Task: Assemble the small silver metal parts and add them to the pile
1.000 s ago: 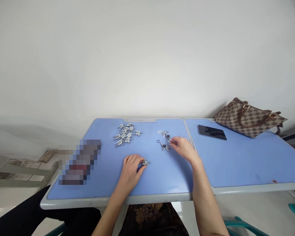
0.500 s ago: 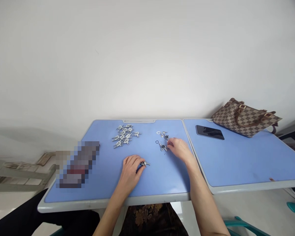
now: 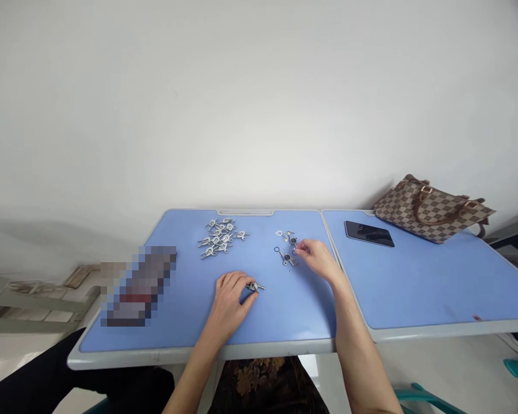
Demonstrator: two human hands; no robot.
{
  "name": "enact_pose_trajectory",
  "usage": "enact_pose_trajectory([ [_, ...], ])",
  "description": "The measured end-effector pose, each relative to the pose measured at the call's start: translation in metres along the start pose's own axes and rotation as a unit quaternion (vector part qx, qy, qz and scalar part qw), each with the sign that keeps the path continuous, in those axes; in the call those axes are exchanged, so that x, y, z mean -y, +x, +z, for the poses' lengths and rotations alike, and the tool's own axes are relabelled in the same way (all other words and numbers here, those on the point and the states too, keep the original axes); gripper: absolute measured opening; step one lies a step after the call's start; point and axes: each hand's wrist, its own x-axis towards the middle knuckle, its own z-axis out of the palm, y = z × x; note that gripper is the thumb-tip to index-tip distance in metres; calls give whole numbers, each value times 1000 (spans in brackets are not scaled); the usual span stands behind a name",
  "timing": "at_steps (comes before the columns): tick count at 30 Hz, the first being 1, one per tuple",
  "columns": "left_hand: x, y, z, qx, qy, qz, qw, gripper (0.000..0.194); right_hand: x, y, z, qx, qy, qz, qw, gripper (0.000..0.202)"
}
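My left hand [image 3: 233, 296] rests on the blue tabletop [image 3: 285, 316], thumb and fingers closed on a small silver metal piece [image 3: 254, 286] with a round middle and short arms. Farther right, the pinched fingers of my right hand [image 3: 317, 257] are down among small loose parts. Whatever lies between those fingertips is too small to make out. Beside them are metal pieces with dark round centres [image 3: 287, 258], a thin dark ring [image 3: 277, 249] and a pale ring [image 3: 278, 233]. A pile of similar silver pieces [image 3: 218, 237] lies at the back left.
At the left edge lies a pixelated, blurred-out object [image 3: 140, 287]. A second table adjoins on the right, bearing a black phone [image 3: 369, 233] and a checkered handbag [image 3: 431, 210]. A white wall [image 3: 259, 115] stands behind. A person's dark-clothed leg [image 3: 34, 374] shows at lower left.
My right hand has shifted slightly within the loose parts, its fingertips still together. My left hand stays in place with the metal piece, which shows a little more of its round middle.
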Motion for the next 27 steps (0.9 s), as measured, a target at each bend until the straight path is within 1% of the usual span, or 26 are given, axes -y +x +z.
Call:
enact_pose_trajectory([
  [1, -1, 0, -1, -3, -1, 0, 1000, 14, 1, 0, 0, 4, 31, -7, 999, 20],
  [3, -2, -1, -3, -11, -3, 0, 1000, 18, 5, -1, 3, 24, 126, -29, 991, 22],
  [5, -3, -1, -5, -13, -7, -5, 1000, 27, 11, -2, 10, 59, 226, -53, 971, 22],
  [7, -4, -2, -7, -7, -14, -17, 1000, 36, 18, -5, 18, 103, 272, -71, 954, 20],
  [9, -4, -3, -7, -1, -20, -33, 999, 41, 25, -8, 25, 147, 267, -89, 948, 17],
  [11, -3, -4, -7, 0, -23, -44, 999, 42, 31, -11, 31, 185, 240, -112, 946, 14],
  [15, -2, -4, -6, -1, -21, -44, 999, 41, 40, -17, 39, 230, 191, -161, 941, 10],
  [17, -2, -4, -5, -1, -17, -40, 999, 40, 43, -18, 42, 233, 175, -175, 941, 9],
  [20, -4, -4, -6, 1, -10, -31, 999, 38, 46, -18, 46, 220, 150, -186, 946, 10],
  [27, -7, -2, -7, 12, -24, -30, 999, 33, 49, -18, 51, 204, 126, -181, 954, 9],
])
